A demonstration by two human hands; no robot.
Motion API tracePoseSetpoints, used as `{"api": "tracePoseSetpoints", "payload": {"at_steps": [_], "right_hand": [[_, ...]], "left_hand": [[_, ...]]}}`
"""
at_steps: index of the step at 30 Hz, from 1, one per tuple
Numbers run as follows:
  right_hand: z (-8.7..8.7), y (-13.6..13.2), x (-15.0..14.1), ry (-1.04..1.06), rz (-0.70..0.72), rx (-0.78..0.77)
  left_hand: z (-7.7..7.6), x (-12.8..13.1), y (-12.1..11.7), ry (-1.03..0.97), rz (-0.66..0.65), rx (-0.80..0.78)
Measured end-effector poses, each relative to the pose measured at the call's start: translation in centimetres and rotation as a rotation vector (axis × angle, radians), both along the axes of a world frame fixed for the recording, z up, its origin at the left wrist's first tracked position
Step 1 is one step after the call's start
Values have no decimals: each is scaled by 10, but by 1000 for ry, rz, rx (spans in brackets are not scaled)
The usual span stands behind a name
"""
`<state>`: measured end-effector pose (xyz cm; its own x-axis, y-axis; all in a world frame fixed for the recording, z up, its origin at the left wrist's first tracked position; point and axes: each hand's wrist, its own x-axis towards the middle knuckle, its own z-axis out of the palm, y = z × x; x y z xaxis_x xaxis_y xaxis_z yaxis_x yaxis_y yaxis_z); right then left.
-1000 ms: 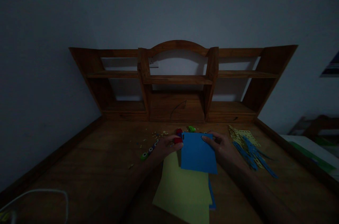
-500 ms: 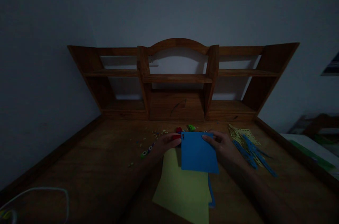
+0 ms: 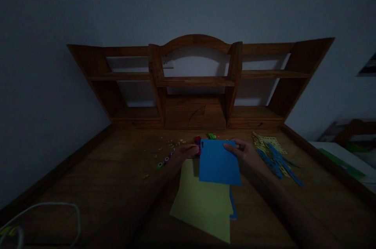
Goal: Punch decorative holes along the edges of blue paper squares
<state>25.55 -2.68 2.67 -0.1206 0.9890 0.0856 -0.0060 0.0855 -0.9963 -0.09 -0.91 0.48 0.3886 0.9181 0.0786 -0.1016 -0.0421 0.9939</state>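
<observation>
My right hand pinches the upper right corner of a square blue paper, thumb on top. A small dark cut-out shows at the paper's upper left corner. Beside that corner, my left hand is closed on a red paper punch, which is partly hidden by fingers and paper. Under the blue paper lies a larger yellow paper, with blue paper edges showing beneath its right side. A green punch lies just behind the blue paper.
Small paper bits and a row of coloured punches lie left of my left hand. On the right are yellow punched strips and blue strips. A wooden shelf stands behind; a white cable curls at front left.
The whole view has shifted slightly, so the desk and hands appear higher. My left fingers have closed further over the red punch beside the paper's corner. My right hand keeps its pinch.
</observation>
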Motion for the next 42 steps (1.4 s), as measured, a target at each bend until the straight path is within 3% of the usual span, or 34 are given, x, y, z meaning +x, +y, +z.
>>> {"api": "tracePoseSetpoints", "payload": {"at_steps": [6,10,15,27,38,42], "right_hand": [[-2,3,0,24,16,-32],[-4,4,1,39,18,-45],[-7,6,1,33,-106,24],[-12,5,2,-61,-164,101],[-4,4,2,-184,-279,221],[-4,3,1,-262,-302,303]], "left_hand": [[-6,3,2,-10,45,-40],[-2,1,0,67,4,-24],[6,-1,-1,173,-11,44],[-2,-3,4,239,7,151],[6,-4,1,370,78,328],[8,-4,0,341,82,256]]}}
